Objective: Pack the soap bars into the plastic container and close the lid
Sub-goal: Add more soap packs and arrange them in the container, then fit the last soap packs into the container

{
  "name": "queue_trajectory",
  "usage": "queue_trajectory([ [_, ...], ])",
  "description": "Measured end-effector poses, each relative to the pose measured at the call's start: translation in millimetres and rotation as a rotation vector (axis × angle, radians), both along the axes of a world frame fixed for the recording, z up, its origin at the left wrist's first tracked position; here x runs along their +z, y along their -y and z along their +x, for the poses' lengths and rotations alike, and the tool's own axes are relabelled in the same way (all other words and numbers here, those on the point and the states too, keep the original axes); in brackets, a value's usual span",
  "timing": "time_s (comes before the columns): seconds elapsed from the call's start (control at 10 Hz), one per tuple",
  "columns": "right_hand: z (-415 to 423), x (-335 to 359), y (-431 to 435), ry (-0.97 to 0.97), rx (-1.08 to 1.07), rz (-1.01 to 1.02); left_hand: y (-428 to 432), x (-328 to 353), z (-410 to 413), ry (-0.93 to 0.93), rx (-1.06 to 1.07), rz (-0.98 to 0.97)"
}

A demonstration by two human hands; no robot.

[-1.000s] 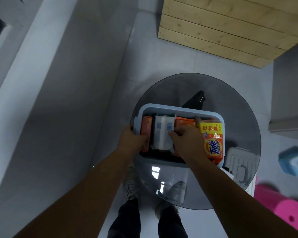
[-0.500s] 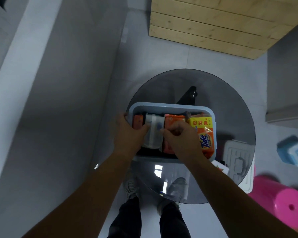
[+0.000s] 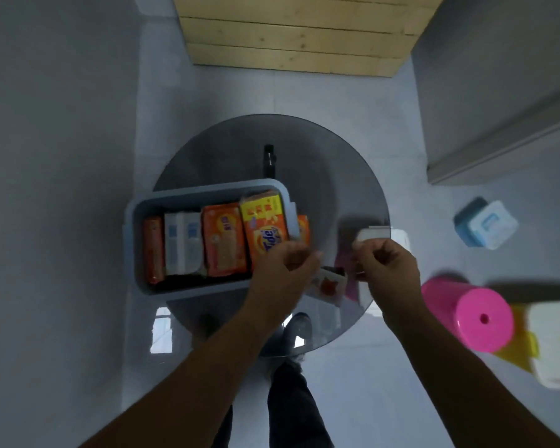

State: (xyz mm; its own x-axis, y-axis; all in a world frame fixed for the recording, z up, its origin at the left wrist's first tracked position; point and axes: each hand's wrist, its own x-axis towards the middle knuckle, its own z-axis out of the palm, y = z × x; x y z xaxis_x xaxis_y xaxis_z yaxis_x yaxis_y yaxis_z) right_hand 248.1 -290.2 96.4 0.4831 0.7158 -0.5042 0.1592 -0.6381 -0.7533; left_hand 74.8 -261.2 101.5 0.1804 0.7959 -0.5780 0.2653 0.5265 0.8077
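Observation:
A blue-grey plastic container (image 3: 133, 240) stands on the left half of a round glass table (image 3: 337, 169). Packed in it side by side are a narrow orange soap bar (image 3: 152, 250), a white one (image 3: 182, 244), a wider orange one (image 3: 223, 242) and a yellow-orange Tide bar (image 3: 265, 226). My left hand (image 3: 285, 266) hovers over the container's near right corner, fingers loosely curled, holding nothing. My right hand (image 3: 387, 261) is curled over the white lid (image 3: 370, 234) at the table's right edge; blur hides whether it grips the lid. A small white packet (image 3: 327, 284) lies between my hands.
On the floor to the right are a pink stool (image 3: 469, 315), a blue and white box (image 3: 485, 224) and a white and yellow box (image 3: 556, 347). A wooden pallet (image 3: 298, 33) lies beyond the table. My legs and shoes show beneath the glass.
Both hands have left the soap bars in the container and moved right, the right one to the lid. The camera has swung right, so the container now sits further left.

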Motion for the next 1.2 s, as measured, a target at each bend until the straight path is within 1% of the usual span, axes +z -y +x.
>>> queue_trajectory([
  [0.1,33,-34,25,-0.023,0.007,-0.119,26,-20,32,-0.072,-0.105,-0.097],
  [0.2,45,-67,43,-0.03,0.12,-0.195,44,-47,54,-0.185,-0.095,-0.199],
  [0.3,42,-90,44,-0.077,0.194,-0.2,49,-72,66,-0.327,-0.006,-0.277],
  [0.4,40,-108,36,-0.153,0.213,-0.228,48,-91,79,-0.364,0.081,-0.346],
  [0.5,41,-115,20,-0.095,0.331,-0.216,44,-103,86,-0.403,0.118,-0.412],
  [0.6,47,-125,-2,-0.014,0.417,-0.152,39,-112,89,-0.351,0.258,-0.457],
  [0.7,40,-134,-41,-0.037,0.556,-0.125,41,-137,87,-0.319,0.322,-0.47],
  [0.8,27,-156,-72,0.054,0.736,-0.117,44,-160,82,-0.336,0.342,-0.437],
  [0.9,13,-166,-88,0.186,0.844,-0.151,40,-156,83,-0.349,0.351,-0.519],
  [1.0,11,-170,-89,0.275,0.85,-0.167,41,-160,82,-0.374,0.337,-0.459],
  [1.1,15,-171,-88,0.308,0.875,-0.13,43,-171,80,-0.371,0.348,-0.426],
  [1.2,25,-169,-93,0.267,0.839,-0.162,41,-169,81,-0.331,0.441,-0.427],
])
